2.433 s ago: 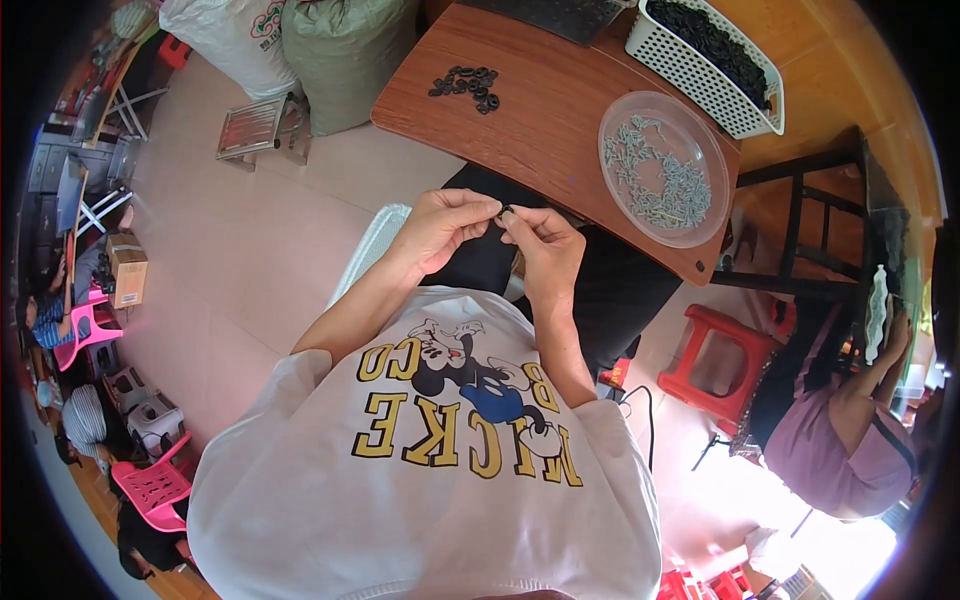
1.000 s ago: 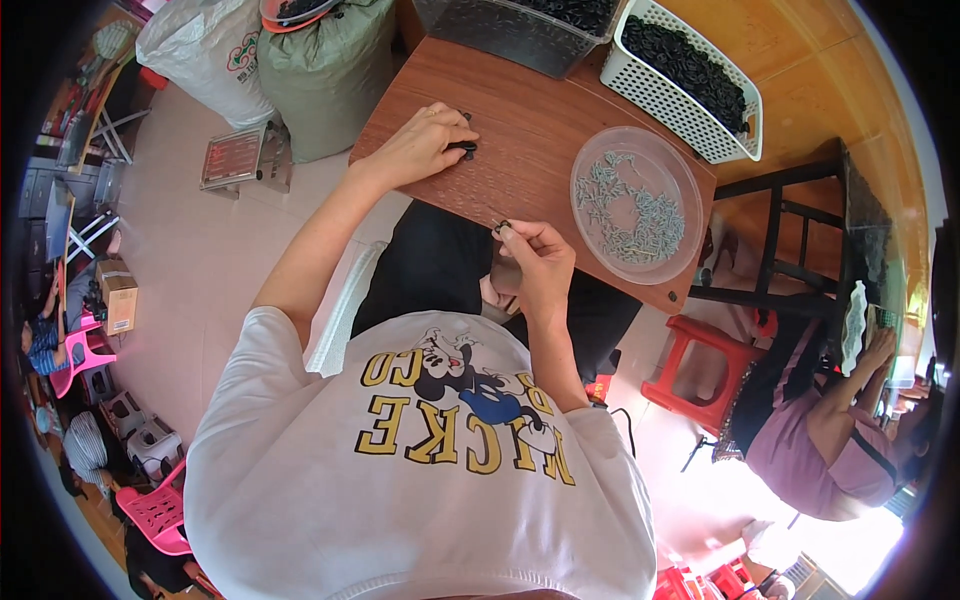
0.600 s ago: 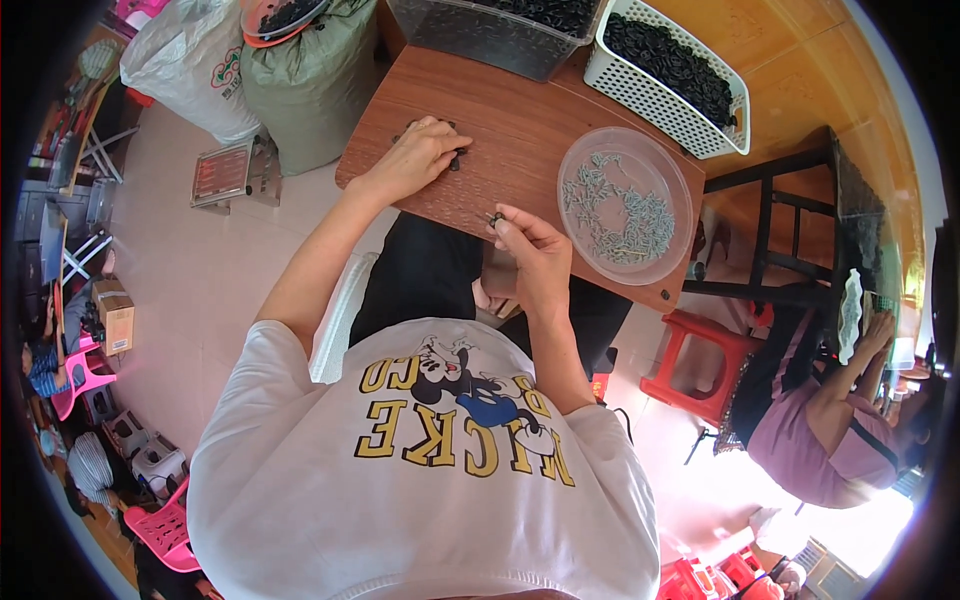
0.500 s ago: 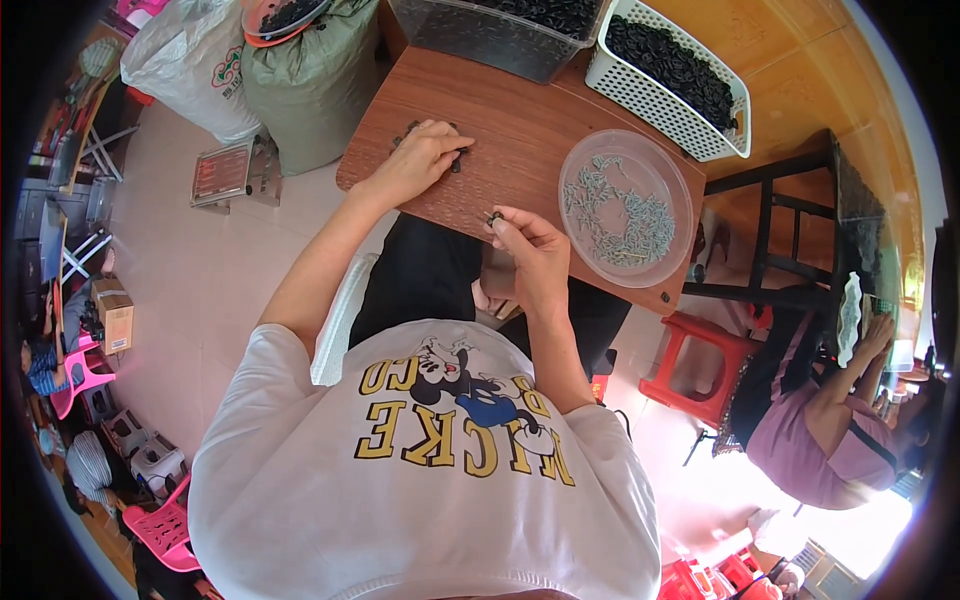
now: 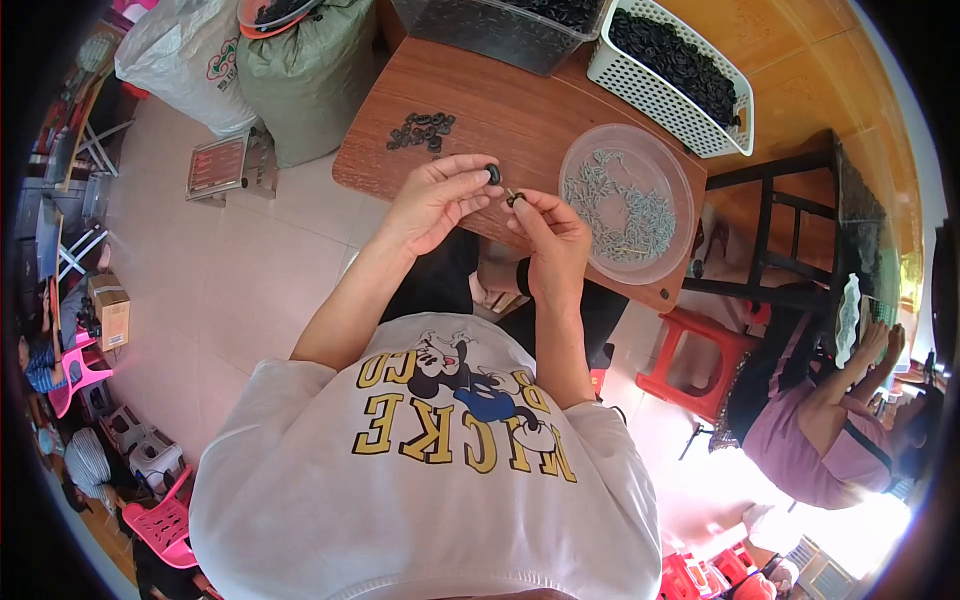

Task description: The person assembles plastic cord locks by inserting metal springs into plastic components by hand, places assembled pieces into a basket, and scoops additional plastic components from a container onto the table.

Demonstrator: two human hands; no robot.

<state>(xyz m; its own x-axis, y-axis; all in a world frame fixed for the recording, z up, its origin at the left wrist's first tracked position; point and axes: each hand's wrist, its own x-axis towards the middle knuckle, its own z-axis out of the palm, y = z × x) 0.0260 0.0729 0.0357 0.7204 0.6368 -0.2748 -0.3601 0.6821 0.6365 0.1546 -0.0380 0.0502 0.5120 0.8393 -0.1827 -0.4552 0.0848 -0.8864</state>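
Over the near edge of the brown wooden table point(image 5: 510, 105), my two hands are close together. My left hand point(image 5: 437, 203) pinches a small, round black plastic piece point(image 5: 493, 174) between thumb and fingertips. In my right hand point(image 5: 552, 238) is another small black piece point(image 5: 514, 199) with a thin metal pin or screw poking out toward the left hand's piece. The two pieces are near each other; a small gap seems to part them. Several black pieces point(image 5: 422, 131) lie loose at the table's left. Right of my hands sits a round clear tray point(image 5: 682, 172) of grey screws point(image 5: 645, 225).
At the table's far side stand a clear tub point(image 5: 490, 42) and a white perforated basket point(image 5: 655, 105), both holding black pieces. Full sacks point(image 5: 305, 95) and a low metal stool point(image 5: 216, 168) are to the left. A red stool point(image 5: 690, 325) and another person point(image 5: 815, 435) are at right.
My left hand has left the loose pieces and come right and nearer, now with a black piece pinched in it. My right hand has shifted slightly right and up, still holding its piece.
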